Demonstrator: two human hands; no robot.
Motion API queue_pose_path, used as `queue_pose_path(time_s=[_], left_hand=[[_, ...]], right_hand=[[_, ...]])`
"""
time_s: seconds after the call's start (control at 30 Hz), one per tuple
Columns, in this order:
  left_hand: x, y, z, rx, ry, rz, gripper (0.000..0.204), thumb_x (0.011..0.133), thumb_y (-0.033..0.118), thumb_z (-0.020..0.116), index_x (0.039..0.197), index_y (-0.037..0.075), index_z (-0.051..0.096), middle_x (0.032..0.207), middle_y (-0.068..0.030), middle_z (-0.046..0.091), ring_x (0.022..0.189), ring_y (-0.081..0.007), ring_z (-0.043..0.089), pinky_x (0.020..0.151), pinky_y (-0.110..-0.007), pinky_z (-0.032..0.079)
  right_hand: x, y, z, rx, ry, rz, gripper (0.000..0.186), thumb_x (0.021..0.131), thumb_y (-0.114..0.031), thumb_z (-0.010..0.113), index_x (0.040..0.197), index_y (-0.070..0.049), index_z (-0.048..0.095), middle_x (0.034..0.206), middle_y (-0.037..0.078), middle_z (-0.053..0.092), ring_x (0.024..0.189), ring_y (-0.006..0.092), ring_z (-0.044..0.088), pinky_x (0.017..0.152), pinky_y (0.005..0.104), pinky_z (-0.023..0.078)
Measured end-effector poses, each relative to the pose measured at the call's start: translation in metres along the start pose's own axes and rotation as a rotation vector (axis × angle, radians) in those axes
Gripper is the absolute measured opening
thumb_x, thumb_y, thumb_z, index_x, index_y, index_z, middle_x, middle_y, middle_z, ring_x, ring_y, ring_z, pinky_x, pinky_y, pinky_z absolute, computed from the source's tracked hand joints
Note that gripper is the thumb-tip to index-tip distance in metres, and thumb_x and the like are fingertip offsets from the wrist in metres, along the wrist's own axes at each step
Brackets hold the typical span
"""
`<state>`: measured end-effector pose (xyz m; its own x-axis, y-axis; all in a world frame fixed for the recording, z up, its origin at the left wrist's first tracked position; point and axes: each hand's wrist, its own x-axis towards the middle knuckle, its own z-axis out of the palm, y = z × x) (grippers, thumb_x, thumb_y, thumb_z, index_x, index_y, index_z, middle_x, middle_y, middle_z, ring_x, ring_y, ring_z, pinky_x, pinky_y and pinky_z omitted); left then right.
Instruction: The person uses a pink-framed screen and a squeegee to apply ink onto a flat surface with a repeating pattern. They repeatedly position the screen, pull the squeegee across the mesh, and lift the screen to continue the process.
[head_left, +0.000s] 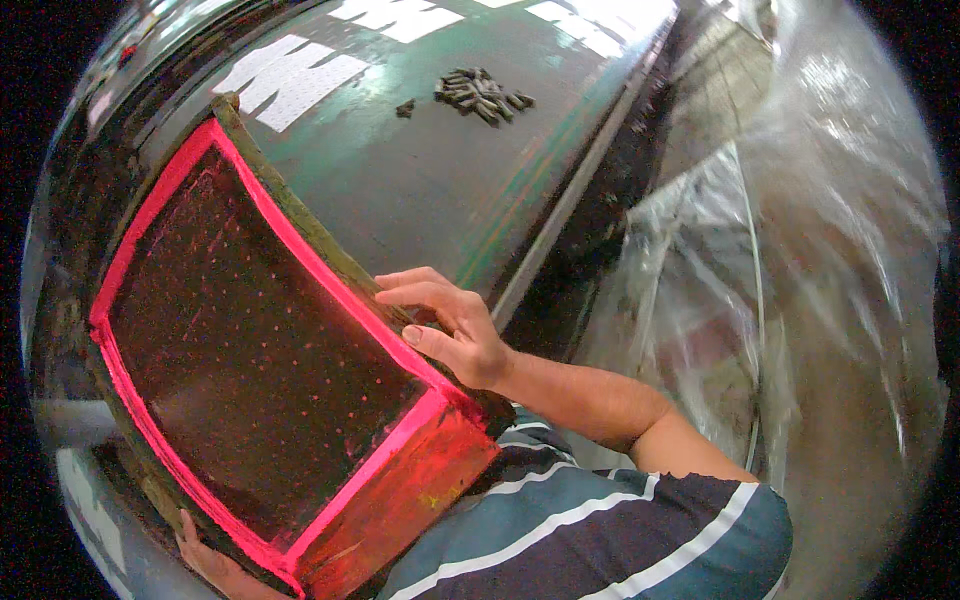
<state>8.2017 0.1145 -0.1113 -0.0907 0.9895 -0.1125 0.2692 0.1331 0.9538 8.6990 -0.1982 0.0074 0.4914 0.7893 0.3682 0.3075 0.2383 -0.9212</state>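
A screen printing frame (265, 350) with dark mesh, bright pink tape along its inner border and worn wooden sides is propped up tilted in front of me. Its near end is smeared with red ink and sits close to my striped shirt. At the lower left, my left hand (222, 570) grips the frame's outer edge; only the thumb and part of the hand show. Over the frame's right side hovers or rests my right hand (450, 325), thumb and fingers apart; whether it touches the wood I cannot tell.
Beyond the frame runs a long dark green table (400, 170) with white patterned pieces (290, 80) lying on it. A pile of small dark cylindrical bits (483, 95) lies there too. Clear plastic sheeting (830, 250) hangs at the right, past the table's edge (570, 205).
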Motion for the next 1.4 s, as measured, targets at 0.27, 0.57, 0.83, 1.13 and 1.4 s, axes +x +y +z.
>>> queue_pose_path(time_s=[0.27,0.57,0.83,1.13,1.4], left_hand=[[0.015,0.064,-0.011,-0.072,0.011,-0.042,0.058,0.106,0.035,0.075,0.145,-0.007,0.069,0.143,-0.0175,0.070,0.128,-0.0317,0.067,0.115,-0.046,0.050],[0.008,0.243,-0.135,-0.083,0.041,-0.047,0.052,0.106,0.026,0.076,0.145,-0.008,0.066,0.142,-0.0155,0.069,0.125,-0.0272,0.068,0.108,-0.043,0.054],[0.119,0.225,-0.428,-0.131,0.019,0.016,0.047,0.105,0.018,0.078,0.145,-0.006,0.067,0.136,-0.0134,0.074,0.117,-0.0265,0.072,0.104,-0.041,0.056],[0.280,0.133,-0.572,-0.256,-0.027,-0.001,0.044,0.103,0.011,0.080,0.142,-0.004,0.069,0.131,-0.0105,0.075,0.114,-0.0250,0.073,0.101,-0.040,0.058],[0.268,0.159,-0.525,-0.230,0.005,-0.027,0.043,0.104,0.012,0.080,0.142,-0.004,0.068,0.131,-0.0109,0.075,0.113,-0.0252,0.073,0.099,-0.042,0.059]], right_hand=[[0.068,0.015,-0.001,0.111,-0.083,-0.019,0.044,0.105,-0.016,0.069,0.145,0.004,0.068,0.161,0.023,0.055,0.146,0.0288,0.056,0.125,0.0431,0.042],[0.101,-0.056,0.039,0.302,-0.059,0.072,0.046,0.106,-0.020,0.065,0.144,0.007,0.068,0.160,0.025,0.057,0.149,0.0331,0.056,0.127,0.0469,0.040],[0.022,-0.156,0.364,0.328,-0.011,0.095,0.051,0.108,-0.029,0.067,0.142,0.007,0.069,0.157,0.026,0.060,0.147,0.0336,0.057,0.126,0.0480,0.040],[0.030,-0.234,0.578,0.269,0.009,0.037,0.043,0.103,-0.017,0.068,0.140,0.006,0.072,0.157,0.024,0.061,0.147,0.0310,0.057,0.125,0.0443,0.041],[0.030,-0.217,0.538,0.246,0.030,0.075,0.046,0.105,-0.023,0.068,0.141,0.006,0.071,0.160,0.024,0.059,0.147,0.0322,0.056,0.126,0.0482,0.040]])
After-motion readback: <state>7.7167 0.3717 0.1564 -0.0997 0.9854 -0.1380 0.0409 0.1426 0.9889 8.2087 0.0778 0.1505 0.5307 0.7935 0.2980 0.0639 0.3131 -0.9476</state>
